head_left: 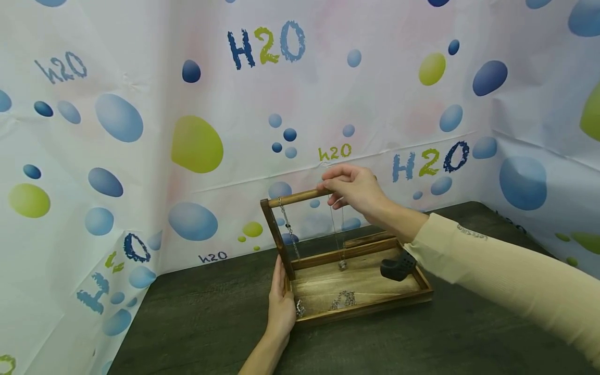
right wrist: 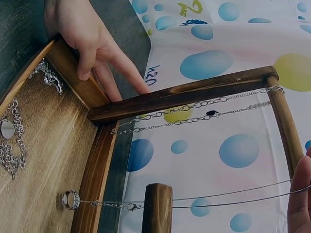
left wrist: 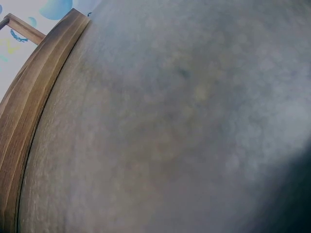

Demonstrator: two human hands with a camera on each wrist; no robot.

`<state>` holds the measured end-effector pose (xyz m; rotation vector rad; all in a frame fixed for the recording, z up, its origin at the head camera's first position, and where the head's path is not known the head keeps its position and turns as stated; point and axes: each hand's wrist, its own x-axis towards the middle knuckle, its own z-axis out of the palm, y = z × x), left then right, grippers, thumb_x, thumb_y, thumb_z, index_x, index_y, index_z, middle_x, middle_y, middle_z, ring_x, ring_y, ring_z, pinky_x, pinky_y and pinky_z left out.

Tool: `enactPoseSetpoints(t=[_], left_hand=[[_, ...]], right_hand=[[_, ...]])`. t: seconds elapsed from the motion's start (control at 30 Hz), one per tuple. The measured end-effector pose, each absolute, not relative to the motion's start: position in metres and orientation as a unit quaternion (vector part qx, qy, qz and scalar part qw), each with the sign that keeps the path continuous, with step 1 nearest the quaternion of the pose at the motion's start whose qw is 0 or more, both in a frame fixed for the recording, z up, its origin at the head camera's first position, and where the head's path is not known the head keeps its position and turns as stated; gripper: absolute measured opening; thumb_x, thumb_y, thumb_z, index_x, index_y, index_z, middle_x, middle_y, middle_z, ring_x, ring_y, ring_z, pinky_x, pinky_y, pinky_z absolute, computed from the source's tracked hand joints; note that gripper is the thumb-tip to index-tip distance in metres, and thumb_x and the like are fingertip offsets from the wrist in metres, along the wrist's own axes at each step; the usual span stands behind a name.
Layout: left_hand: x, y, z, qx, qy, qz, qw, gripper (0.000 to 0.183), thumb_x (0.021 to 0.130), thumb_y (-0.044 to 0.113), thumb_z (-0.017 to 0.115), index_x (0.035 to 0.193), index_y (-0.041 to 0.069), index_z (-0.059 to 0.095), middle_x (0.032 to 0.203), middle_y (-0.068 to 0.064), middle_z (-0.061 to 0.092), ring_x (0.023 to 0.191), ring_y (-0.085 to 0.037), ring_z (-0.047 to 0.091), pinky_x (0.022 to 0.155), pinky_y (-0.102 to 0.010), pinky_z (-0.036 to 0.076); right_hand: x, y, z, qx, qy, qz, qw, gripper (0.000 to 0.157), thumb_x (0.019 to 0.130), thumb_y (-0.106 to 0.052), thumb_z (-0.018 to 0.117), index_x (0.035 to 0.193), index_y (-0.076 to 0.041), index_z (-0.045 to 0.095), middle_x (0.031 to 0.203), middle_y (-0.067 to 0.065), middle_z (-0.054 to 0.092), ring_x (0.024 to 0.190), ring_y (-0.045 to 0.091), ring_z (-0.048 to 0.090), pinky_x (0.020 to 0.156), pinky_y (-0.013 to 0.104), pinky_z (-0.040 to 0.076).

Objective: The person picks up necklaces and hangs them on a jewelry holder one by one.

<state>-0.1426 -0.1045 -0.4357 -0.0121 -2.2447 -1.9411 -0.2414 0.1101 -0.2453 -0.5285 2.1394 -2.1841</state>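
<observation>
A wooden jewelry stand [head_left: 361,310] has a shallow tray and a raised bar [head_left: 300,197] on a post. My left hand [head_left: 280,307] holds the tray's left wall, thumb over the rim and fingers stretched along the outside. With thumb and fingers at the bar, my right hand [head_left: 353,190] pinches a thin chain necklace [right wrist: 218,206]. Its ring pendant [head_left: 342,265] dangles over the tray. Farther left on the bar hangs a thicker chain necklace [head_left: 288,224] with a small dark bead. The left wrist view is mostly blurred, showing a wooden tray wall [left wrist: 36,111].
Silver chains [head_left: 344,299] lie in the tray near its front wall, with another silver chain [head_left: 300,308] in the left front corner. A lower wooden bar [head_left: 370,239] runs behind the tray. The dark table [head_left: 201,323] meets a printed backdrop [head_left: 140,172].
</observation>
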Motion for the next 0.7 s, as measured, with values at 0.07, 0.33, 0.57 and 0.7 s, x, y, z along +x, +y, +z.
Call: enactPoseSetpoints(t=[0.07,0.33,0.57,0.7], left_hand=[[-0.143,-0.104,-0.436,-0.004,-0.754,-0.651,0.086,0.087,0.089,-0.02,0.023,0.164,0.023,0.008,0.168,-0.012,0.003,0.152,-0.034,0.004,0.114,-0.062,0.014],[-0.142,-0.104,-0.434,-0.005,-0.751,-0.654,0.086,0.087,0.089,-0.02,0.023,0.164,0.023,0.007,0.168,-0.011,0.004,0.153,-0.033,0.004,0.115,-0.062,0.012],[-0.143,-0.103,-0.433,0.001,-0.753,-0.653,0.083,0.087,0.09,-0.02,0.022,0.164,0.024,0.007,0.168,-0.01,0.004,0.153,-0.033,0.004,0.115,-0.062,0.012],[-0.143,-0.103,-0.434,0.0,-0.754,-0.651,0.084,0.087,0.089,-0.02,0.022,0.164,0.021,0.007,0.168,-0.011,0.004,0.153,-0.033,0.004,0.115,-0.062,0.012]], right_hand=[[-0.242,0.112,-0.246,-0.169,0.692,-0.702,0.018,0.018,0.099,-0.008,0.061,0.114,0.001,0.065,0.106,0.016,0.074,0.063,0.016,0.066,0.064,0.033,0.058],[-0.245,0.121,-0.246,-0.168,0.698,-0.696,0.013,0.019,0.1,-0.008,0.06,0.115,0.002,0.065,0.108,0.019,0.073,0.063,0.016,0.065,0.063,0.032,0.058],[-0.246,0.126,-0.248,-0.162,0.7,-0.695,0.011,0.017,0.1,-0.009,0.061,0.112,0.002,0.065,0.107,0.018,0.073,0.063,0.016,0.065,0.065,0.035,0.058],[-0.247,0.13,-0.25,-0.16,0.702,-0.694,0.011,0.017,0.1,-0.01,0.061,0.112,0.002,0.065,0.105,0.016,0.073,0.064,0.016,0.066,0.066,0.035,0.059]])
